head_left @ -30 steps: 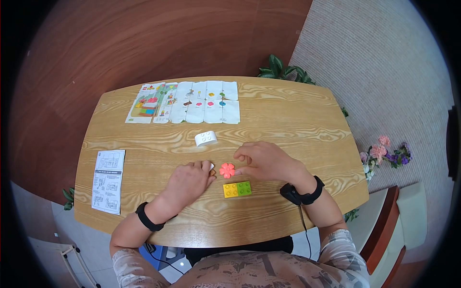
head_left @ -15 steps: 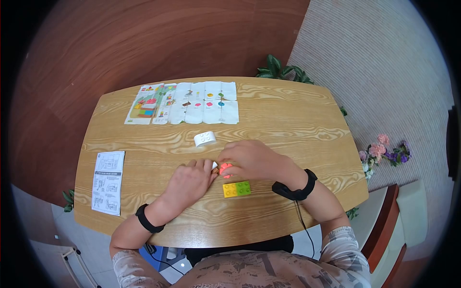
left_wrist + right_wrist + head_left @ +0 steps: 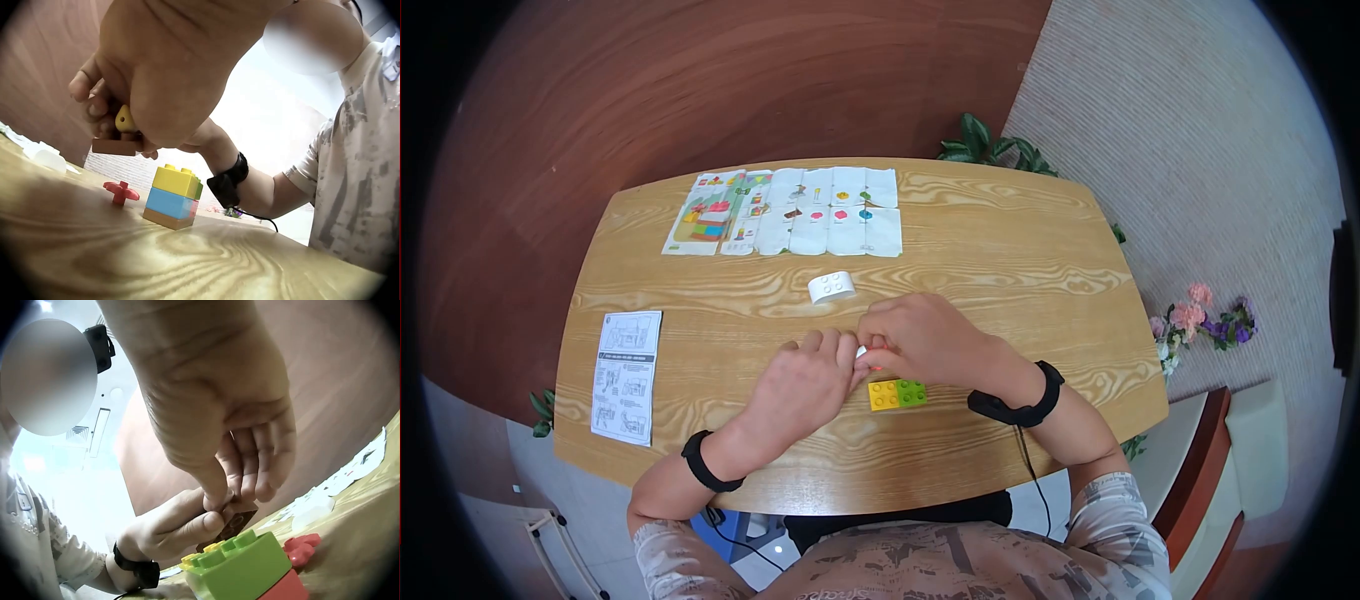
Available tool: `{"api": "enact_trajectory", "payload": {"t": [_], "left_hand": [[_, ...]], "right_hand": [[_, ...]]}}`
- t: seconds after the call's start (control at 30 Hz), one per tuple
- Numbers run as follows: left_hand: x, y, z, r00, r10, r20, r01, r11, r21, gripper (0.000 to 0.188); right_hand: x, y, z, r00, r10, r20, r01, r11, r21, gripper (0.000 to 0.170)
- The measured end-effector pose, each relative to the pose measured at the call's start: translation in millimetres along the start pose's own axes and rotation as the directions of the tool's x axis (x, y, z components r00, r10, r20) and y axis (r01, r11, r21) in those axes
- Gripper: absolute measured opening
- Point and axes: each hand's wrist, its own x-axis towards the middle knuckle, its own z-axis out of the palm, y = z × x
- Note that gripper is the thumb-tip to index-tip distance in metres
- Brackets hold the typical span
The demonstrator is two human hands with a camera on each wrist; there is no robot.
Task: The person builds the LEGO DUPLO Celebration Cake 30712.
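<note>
In the head view my left hand (image 3: 805, 380) and right hand (image 3: 925, 335) meet over the middle of the table. My left hand grips a brown toy brick (image 3: 115, 147), whose studs show in the right wrist view. Just above that brick is a small yellow pointed piece (image 3: 125, 119) with a dark dot. A white bit (image 3: 861, 352) shows between the fingertips from overhead. Thumb and fingers of my right hand (image 3: 231, 419) pinch at the brick's top, largely hiding what they hold. A coral flower piece (image 3: 122, 192) lies below, beside the stacked bricks (image 3: 172, 199).
Beyond the hands stands a white curved brick (image 3: 831, 287). An unfolded picture sheet (image 3: 830, 230) covers part of the far left, and a printed leaflet (image 3: 626, 380) lies at the left. Artificial flowers (image 3: 1195, 315) and a chair (image 3: 1200, 470) stand off the right edge.
My right hand has moved left from beside the flower piece to the left hand, and its fingers now meet the brown brick. My left hand has shifted slightly right with the brick.
</note>
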Motion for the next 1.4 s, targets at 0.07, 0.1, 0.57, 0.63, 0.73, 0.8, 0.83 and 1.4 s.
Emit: {"api": "enact_trajectory", "payload": {"t": [0.07, 0.1, 0.57, 0.63, 0.73, 0.8, 0.83, 1.4], "left_hand": [[1.4, 0.5, -3.0, 1.0, -0.006, 0.003, 0.006, 1.0, -0.022, 0.032], [2.2, 0.4, -4.9, 1.0, -0.011, 0.004, 0.011, 0.999, -0.033, 0.033], [19.7, 25.8, -10.1, 0.977, 0.209, -0.046, -0.213, 0.969, -0.126, 0.03], [20.1, 29.9, -3.3, 0.973, 0.228, -0.04, -0.231, 0.969, -0.091, 0.027], [24.6, 32.0, -1.5, 0.973, 0.231, -0.022, -0.232, 0.968, -0.092, 0.026], [22.9, 29.2, -1.3, 0.973, 0.231, -0.026, -0.233, 0.964, -0.127, 0.027], [22.1, 28.3, -3.2, 0.972, 0.233, -0.041, -0.236, 0.963, -0.132, 0.029], [14.1, 28.6, 0.3, 0.95, 0.305, 0.067, -0.293, 0.944, -0.154, 0.04]], "right_hand": [[-6.3, -0.8, -4.2, 1.0, -0.002, -0.025, 0.002, 1.0, 0.009, 0.029], [-12.2, -2.6, -8.5, 0.999, 0.014, -0.04, -0.014, 1.0, 0.002, 0.028], [-72.6, -2.9, -66.5, 0.956, 0.184, -0.229, -0.164, 0.981, 0.104, 0.012], [-70.3, -1.8, -64.2, 0.96, 0.164, -0.229, -0.141, 0.983, 0.114, 0.012], [-69.1, -8.5, -64.1, 0.953, 0.216, -0.211, -0.195, 0.974, 0.116, 0.019], [-71.0, -6.0, -63.5, 0.953, 0.213, -0.217, -0.195, 0.975, 0.103, 0.02], [-70.0, -4.2, -62.7, 0.954, 0.207, -0.216, -0.19, 0.977, 0.097, 0.02], [-64.0, -3.7, -54.1, 0.972, 0.18, -0.148, -0.174, 0.983, 0.058, 0.019]]}}
